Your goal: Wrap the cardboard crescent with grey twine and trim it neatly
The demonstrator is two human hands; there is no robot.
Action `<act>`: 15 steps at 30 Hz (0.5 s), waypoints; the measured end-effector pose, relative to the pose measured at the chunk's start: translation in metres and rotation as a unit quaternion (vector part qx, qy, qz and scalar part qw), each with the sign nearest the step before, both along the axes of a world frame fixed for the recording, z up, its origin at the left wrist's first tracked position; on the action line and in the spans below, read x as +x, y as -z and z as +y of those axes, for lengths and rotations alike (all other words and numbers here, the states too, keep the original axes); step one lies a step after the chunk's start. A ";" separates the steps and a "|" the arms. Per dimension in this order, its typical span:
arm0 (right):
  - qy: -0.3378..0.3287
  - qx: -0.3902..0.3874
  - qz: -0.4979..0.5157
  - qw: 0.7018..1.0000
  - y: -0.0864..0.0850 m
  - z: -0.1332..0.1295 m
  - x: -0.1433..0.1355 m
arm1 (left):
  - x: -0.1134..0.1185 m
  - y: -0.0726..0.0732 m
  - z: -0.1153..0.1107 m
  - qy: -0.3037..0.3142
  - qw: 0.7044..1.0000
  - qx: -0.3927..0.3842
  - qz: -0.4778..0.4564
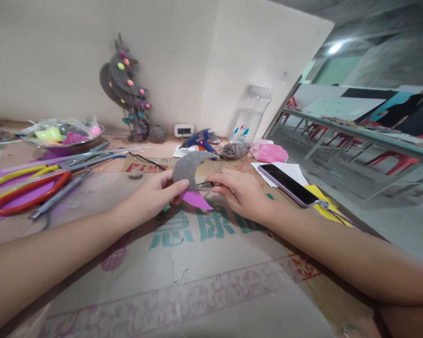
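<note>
"Where's room?"
"Over the near half of the printed cardboard (204,263)."
"The hands?"
"Left hand (158,195) grips the grey crescent (186,170) above it; right hand (245,193) pinches narrowly by the crescent's lower end, on what I can't tell."

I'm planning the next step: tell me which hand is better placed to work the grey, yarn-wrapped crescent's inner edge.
Probably the right hand: it faces that inner edge, while the left hand holds the crescent.
</note>
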State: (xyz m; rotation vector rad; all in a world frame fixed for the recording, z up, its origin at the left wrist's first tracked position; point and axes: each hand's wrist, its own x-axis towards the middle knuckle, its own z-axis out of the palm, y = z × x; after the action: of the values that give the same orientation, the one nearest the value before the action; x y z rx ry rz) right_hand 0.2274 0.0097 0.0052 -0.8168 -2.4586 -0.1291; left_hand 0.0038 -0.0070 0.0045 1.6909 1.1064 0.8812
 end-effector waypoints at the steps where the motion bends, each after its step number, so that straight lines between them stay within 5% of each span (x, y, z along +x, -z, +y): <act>1: 0.003 0.012 -0.007 1.000 0.000 0.001 0.001 | 0.000 0.000 0.000 -0.004 1.000 -0.003 -0.001; 15: 0.015 0.075 -0.058 0.995 0.002 0.000 0.000 | -0.001 0.002 0.000 0.000 1.000 -0.003 -0.011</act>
State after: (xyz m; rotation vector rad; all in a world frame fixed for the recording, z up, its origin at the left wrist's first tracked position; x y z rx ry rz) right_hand 0.2273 0.0094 0.0032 -0.8019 -2.5082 -0.3768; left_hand 0.0029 -0.0067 0.0020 1.6727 1.0947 0.8934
